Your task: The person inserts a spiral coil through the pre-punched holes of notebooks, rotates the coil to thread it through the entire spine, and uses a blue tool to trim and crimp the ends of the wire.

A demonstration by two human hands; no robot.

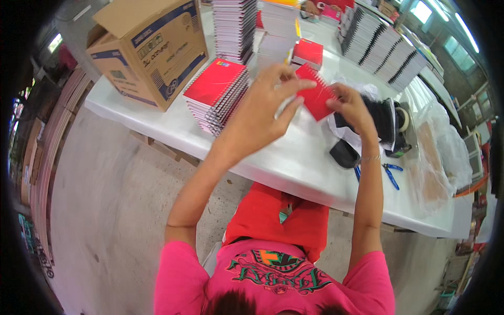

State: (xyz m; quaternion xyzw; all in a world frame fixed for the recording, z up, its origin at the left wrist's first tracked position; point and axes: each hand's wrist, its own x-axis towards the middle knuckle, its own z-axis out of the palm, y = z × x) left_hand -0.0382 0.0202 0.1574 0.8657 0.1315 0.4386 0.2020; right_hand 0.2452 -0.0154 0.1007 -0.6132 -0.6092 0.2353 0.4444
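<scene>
A small red spiral notebook [316, 95] is held up over the white table [294, 163] between both hands. My left hand [265, 107] grips its left edge with thumb and fingertips. My right hand [352, 102] holds its right side. Just left of my left hand leans a tilted stack of red-covered spiral notebooks [218, 94]. Right of my right hand lies a white plastic bag with black items [380, 118] in it.
An open cardboard box [149, 50] stands at the table's left end. Tall notebook stacks [233, 26] rise behind, and rows of notebooks [386, 50] stand on edge at back right. A tape dispenser [403, 126], blue-handled pliers [389, 173], a black pouch [344, 154] and clear plastic bags [436, 157] lie to the right.
</scene>
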